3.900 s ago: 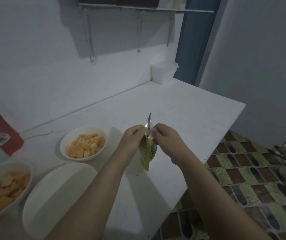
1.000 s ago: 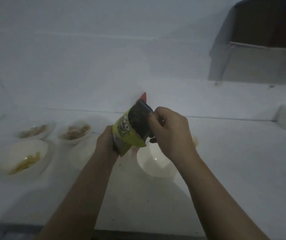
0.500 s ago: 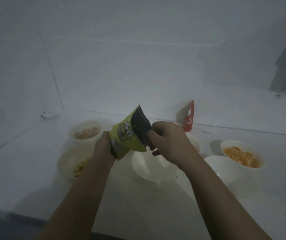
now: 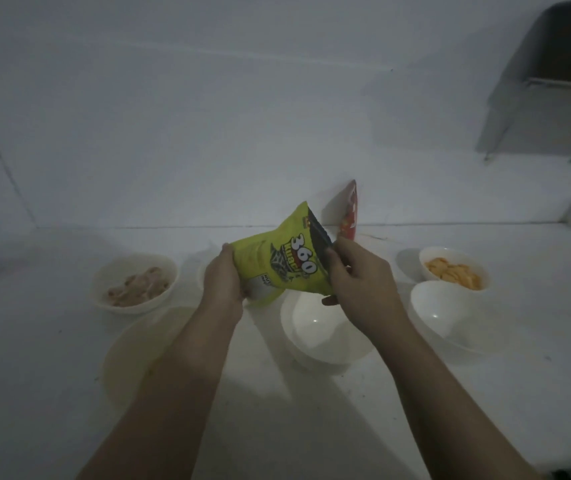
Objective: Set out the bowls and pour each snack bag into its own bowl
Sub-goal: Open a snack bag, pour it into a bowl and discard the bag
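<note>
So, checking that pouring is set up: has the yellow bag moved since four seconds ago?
Yes. The yellow bag was right of the orange-snack bowl, over no bowl; now it is left of it, above an empty bowl.

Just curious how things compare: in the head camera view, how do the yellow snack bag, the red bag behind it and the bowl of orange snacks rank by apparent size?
1. yellow snack bag, largest, though nearest.
2. bowl of orange snacks.
3. red bag, partly hidden.
</note>
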Action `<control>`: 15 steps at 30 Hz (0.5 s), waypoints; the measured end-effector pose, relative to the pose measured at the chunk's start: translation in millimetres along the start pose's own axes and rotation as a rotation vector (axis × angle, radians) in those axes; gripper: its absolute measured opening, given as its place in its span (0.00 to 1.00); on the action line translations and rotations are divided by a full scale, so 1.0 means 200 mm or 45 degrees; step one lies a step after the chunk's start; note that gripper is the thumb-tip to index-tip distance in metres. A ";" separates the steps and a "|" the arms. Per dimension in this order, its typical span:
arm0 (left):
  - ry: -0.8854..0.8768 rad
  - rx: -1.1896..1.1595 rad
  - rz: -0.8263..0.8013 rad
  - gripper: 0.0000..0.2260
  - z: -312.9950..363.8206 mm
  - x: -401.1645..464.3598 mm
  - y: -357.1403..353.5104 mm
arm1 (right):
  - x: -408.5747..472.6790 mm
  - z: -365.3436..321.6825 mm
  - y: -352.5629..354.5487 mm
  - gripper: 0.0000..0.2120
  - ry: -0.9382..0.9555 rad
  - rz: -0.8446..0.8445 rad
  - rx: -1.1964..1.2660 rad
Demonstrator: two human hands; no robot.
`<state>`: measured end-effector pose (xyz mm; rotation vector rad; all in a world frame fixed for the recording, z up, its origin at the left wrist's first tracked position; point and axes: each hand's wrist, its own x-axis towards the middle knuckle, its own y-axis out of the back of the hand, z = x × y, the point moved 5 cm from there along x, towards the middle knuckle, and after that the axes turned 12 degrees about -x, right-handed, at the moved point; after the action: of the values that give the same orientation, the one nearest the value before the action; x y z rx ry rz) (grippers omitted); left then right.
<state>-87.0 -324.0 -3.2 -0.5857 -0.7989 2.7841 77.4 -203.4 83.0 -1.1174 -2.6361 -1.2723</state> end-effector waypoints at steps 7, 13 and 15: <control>-0.129 0.171 0.036 0.20 -0.02 0.11 0.00 | -0.01 0.11 -0.03 0.03 0.003 0.131 -0.203; -0.310 0.356 0.104 0.17 0.01 0.07 -0.02 | 0.01 0.17 -0.02 0.05 -0.009 0.115 -0.075; -0.395 0.391 0.115 0.15 0.03 0.05 -0.03 | 0.01 0.21 -0.04 0.09 -0.142 0.095 0.096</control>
<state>-97.1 -318.6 1.4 -0.1416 -0.3841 3.0393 82.1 -177.0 50.5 -1.2982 -2.6663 -1.1192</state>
